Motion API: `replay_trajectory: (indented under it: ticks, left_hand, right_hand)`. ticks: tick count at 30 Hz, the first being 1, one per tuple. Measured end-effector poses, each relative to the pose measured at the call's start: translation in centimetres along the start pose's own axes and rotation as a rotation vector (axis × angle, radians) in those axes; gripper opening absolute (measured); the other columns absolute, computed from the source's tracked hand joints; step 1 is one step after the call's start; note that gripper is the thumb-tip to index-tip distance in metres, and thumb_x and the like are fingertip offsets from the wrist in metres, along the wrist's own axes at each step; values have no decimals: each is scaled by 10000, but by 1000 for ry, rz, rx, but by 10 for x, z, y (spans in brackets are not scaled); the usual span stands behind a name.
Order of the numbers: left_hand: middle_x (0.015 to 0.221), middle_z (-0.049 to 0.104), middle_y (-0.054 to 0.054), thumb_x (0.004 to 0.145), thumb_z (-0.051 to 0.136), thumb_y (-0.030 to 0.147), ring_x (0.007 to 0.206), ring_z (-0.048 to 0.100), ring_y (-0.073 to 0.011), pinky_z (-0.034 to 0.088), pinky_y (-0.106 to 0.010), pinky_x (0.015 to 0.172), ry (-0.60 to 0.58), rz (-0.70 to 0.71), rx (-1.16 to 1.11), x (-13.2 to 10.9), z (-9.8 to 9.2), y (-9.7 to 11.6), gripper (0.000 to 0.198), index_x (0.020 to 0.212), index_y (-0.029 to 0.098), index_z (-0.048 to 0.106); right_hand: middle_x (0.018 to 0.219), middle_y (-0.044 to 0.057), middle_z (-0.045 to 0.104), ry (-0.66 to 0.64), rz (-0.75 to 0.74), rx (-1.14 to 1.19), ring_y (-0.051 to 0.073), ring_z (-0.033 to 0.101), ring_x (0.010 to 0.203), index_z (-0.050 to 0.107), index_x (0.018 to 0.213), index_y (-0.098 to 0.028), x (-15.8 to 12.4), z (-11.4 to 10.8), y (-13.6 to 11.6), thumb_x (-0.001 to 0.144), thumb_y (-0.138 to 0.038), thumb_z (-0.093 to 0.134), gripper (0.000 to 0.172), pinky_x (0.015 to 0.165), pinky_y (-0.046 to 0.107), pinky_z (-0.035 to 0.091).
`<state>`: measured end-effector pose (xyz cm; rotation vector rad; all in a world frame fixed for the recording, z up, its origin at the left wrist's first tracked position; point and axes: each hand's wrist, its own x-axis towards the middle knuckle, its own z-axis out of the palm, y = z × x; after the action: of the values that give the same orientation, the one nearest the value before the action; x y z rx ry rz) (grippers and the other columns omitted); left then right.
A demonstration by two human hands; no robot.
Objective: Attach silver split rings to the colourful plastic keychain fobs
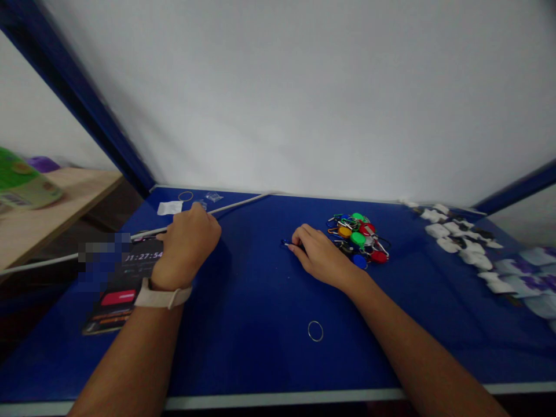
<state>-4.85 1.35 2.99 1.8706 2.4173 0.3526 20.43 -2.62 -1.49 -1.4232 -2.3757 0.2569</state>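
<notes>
My right hand point(319, 252) rests low over the blue table, thumb and fingers pinched on a small blue carabiner clip point(284, 242). Just right of it lies a pile of carabiner keychains with round red, green, blue and yellow discs point(358, 238). My left hand point(191, 243), with a beige band on the wrist, is curled closed beside a dark phone or tablet point(125, 284) showing a timer. Its fingertips are mostly hidden, so anything in them cannot be made out. A thin metal ring point(315, 331) lies nearer the front edge.
A pale cable point(243, 201) runs across the back left, passing behind my left hand. Near it are a white paper slip point(169, 208), a rubber band point(186, 196) and clear plastic scraps point(214, 197). White bundles point(447, 237) line the right side. A green container point(26, 182) stands on a wooden shelf.
</notes>
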Motion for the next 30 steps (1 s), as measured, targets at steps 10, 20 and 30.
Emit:
replay_trajectory:
  ticks: [10, 20, 30]
  left_hand:
    - [1004, 700, -276, 913, 383, 249, 1024, 669, -457, 524, -600, 877, -10, -10, -2, -1, -2, 1, 337, 1038, 74, 642]
    - [990, 702, -268, 920, 363, 269, 1021, 670, -456, 528, -597, 875, -20, 12, 15, 1, 2, -2, 354, 1041, 75, 633]
    - [1029, 690, -293, 911, 385, 271, 1061, 648, -493, 501, -665, 875, -44, 5, -21, 1, 2, -4, 342, 1045, 75, 631]
  right_hand:
    - [891, 59, 567, -5, 7, -7, 205, 544, 817, 484, 872, -198, 0, 0, 1, 971, -210, 522, 107, 764, 348, 428]
    - [905, 60, 570, -16, 16, -18, 204, 540, 824, 490, 879, -190, 0, 1, 1, 975, -214, 535, 108, 774, 350, 414]
    - [905, 58, 569, -8, 8, -16, 200, 539, 818, 495, 884, -190, -1, 2, 3, 978, -222, 527, 104, 776, 348, 417]
